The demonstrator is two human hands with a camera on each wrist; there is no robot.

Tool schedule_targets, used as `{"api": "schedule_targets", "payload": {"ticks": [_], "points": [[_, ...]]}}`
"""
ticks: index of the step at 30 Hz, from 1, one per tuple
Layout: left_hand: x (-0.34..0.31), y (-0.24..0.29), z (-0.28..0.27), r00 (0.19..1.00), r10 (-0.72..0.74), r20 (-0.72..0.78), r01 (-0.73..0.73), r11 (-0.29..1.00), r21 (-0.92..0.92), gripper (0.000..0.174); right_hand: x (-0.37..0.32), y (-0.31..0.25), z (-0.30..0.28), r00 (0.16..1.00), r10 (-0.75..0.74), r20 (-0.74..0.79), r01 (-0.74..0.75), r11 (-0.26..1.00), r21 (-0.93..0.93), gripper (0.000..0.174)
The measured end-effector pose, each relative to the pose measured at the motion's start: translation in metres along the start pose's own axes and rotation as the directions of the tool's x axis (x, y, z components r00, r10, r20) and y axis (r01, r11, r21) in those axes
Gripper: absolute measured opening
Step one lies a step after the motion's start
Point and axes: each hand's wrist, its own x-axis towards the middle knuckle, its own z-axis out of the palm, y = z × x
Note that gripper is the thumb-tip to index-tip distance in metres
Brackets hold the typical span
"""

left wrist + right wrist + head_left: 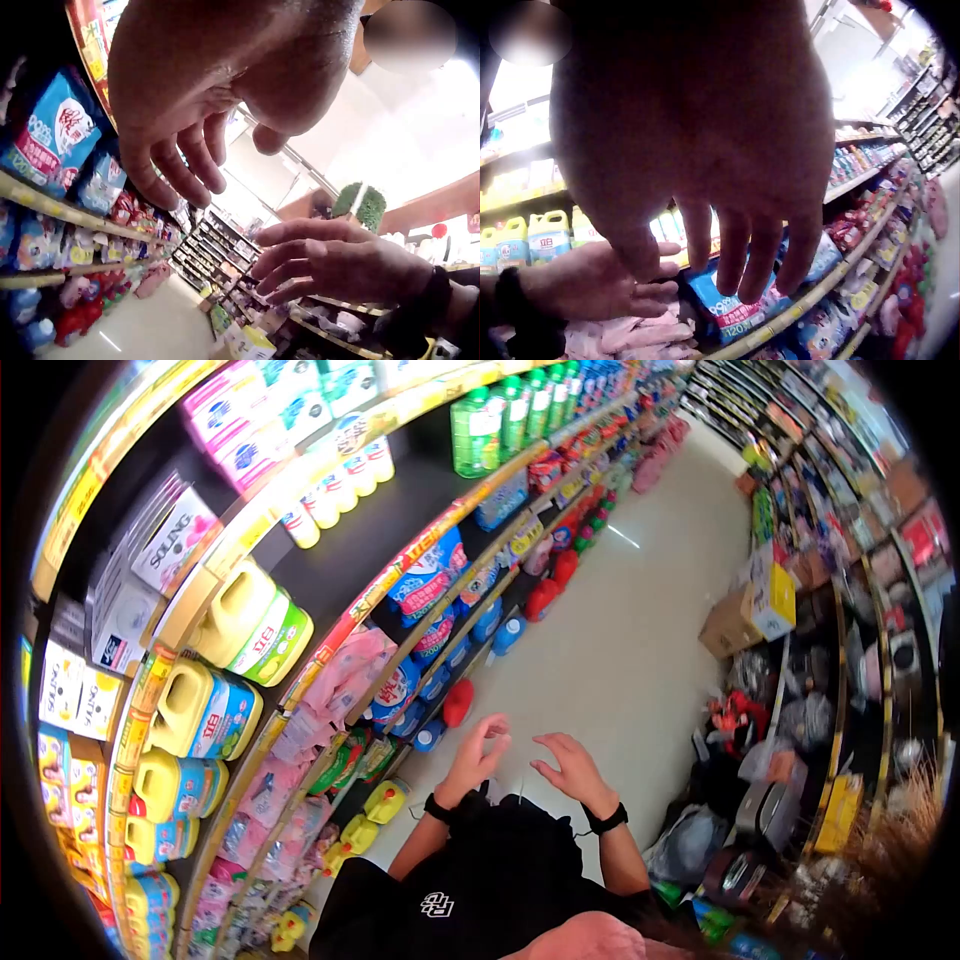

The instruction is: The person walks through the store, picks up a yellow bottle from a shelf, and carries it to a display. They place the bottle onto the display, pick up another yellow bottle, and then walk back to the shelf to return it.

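I stand in a shop aisle with both hands raised in front of my chest. My left hand (pixel 483 745) hangs in the air with its fingers (pixel 176 169) loosely curled and holds nothing. My right hand (pixel 565 760) is a little to its right, fingers (pixel 735 255) spread and relaxed, also empty. The hands are close together but do not touch. Each wrist wears a black band. Nearest to the left hand is the shelf unit (pixel 330 640), with pink refill packs (pixel 345 675) and blue detergent bags (pixel 425 585).
Yellow detergent jugs (pixel 200 710) fill the left shelves, and green bottles (pixel 500 420) stand higher up. Red bottles (pixel 458 702) stand at the shelf foot. Cardboard boxes (pixel 745 615) and bagged goods (pixel 740 710) crowd the right side. The pale floor (pixel 620 620) runs between.
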Motion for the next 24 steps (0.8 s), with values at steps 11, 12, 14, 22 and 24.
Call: {"api": "schedule_targets", "payload": {"ticks": [11, 12, 14, 22, 24], "points": [[0.064, 0.002, -0.049, 0.956, -0.047, -0.289, 0.031, 0.998, -0.061, 0.04, 0.2, 0.01, -0.047, 0.923, -0.376, 0.077, 0.352, 0.91, 0.218, 0.066], [0.07, 0.003, -0.051, 0.949, -0.043, -0.312, 0.024, 0.998, -0.065, 0.04, 0.226, 0.003, -0.05, 0.917, -0.393, 0.072, 0.364, 0.895, 0.256, 0.066], [0.084, 0.006, -0.055, 0.932, -0.026, -0.361, 0.004, 0.998, -0.061, 0.039, 0.277, -0.011, -0.059, 0.918, -0.384, 0.094, 0.338, 0.885, 0.321, 0.067], [0.168, 0.009, -0.073, 0.824, -0.1, -0.557, 0.043, 0.993, -0.113, 0.038, 0.48, -0.007, -0.06, 0.86, -0.497, 0.114, 0.407, 0.803, 0.435, 0.074], [0.203, 0.017, -0.078, 0.811, -0.075, -0.58, -0.004, 0.991, -0.134, 0.038, 0.526, 0.002, -0.053, 0.856, -0.499, 0.136, 0.399, 0.804, 0.441, 0.076]]}}
